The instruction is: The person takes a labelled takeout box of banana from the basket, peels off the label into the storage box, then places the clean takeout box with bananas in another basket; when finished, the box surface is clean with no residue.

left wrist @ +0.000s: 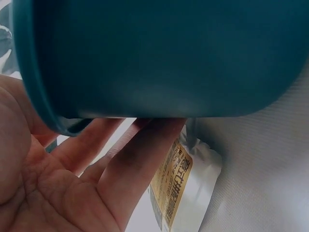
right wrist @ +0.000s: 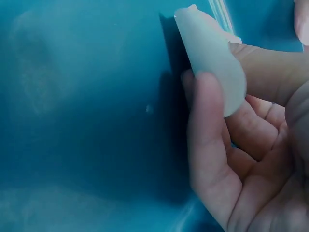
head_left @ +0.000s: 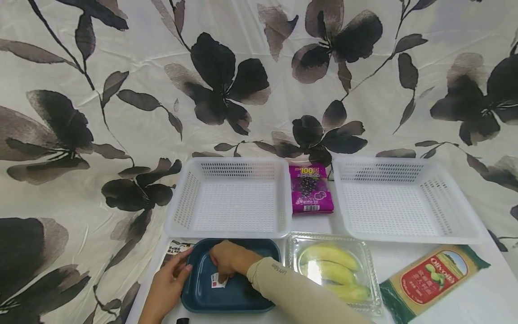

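A dark blue-green plastic tray (head_left: 238, 303) lies at the front of the table. My left hand (head_left: 167, 288) holds its left rim, with the thumb at the edge and the fingers against the outside wall, as the left wrist view shows from below the tray side (left wrist: 159, 58). Over the tray's inside reaches my right hand (head_left: 232, 258). Between its thumb and fingers it pinches a small white label (head_left: 216, 281) with a red mark. Seen in the right wrist view, the label (right wrist: 212, 58) is curled and partly hidden by a finger.
Behind the tray stand two white perforated baskets (head_left: 228, 235) (head_left: 413, 238), with a purple grape-print packet (head_left: 310, 189) between them. A clear box of bananas (head_left: 332, 270) and an Olivoila packet (head_left: 435, 281) lie to the right. A silver pouch (left wrist: 195, 188) sits beside the tray's left side.
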Tool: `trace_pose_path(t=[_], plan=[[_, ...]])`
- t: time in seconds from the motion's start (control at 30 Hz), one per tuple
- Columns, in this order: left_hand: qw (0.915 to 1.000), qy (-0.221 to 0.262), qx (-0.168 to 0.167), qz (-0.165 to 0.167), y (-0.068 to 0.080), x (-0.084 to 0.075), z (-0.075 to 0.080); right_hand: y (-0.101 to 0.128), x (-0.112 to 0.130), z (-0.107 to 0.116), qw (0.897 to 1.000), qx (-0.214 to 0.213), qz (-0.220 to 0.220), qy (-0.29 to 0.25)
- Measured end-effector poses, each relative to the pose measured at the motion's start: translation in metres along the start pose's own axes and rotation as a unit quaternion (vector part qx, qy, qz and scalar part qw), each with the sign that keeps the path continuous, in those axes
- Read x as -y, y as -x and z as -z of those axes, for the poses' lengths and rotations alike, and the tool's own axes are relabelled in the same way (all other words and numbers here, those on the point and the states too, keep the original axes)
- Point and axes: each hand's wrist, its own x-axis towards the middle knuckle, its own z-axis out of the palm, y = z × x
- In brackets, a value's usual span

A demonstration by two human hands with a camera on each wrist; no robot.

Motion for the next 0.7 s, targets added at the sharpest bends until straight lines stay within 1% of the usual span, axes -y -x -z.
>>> trace_pose_path(t=[0.23, 0.43, 0.7], plan=[[0.9999, -0.006, -0.003, 0.01, 0.0004, -0.0003, -0.0002, -0.0008, 0.0058, -0.0024, 0.998, -0.016, 0.002, 0.067], [0.9999, -0.003, -0.004, 0.009, 0.0016, -0.0014, 0.0004, -0.0022, 0.0085, -0.0051, 0.994, -0.022, 0.004, 0.106], [1.0, 0.0, -0.006, -0.006, 0.0014, 0.0003, 0.0004, -0.0042, 0.0075, -0.0074, 0.994, -0.027, -0.014, 0.1]])
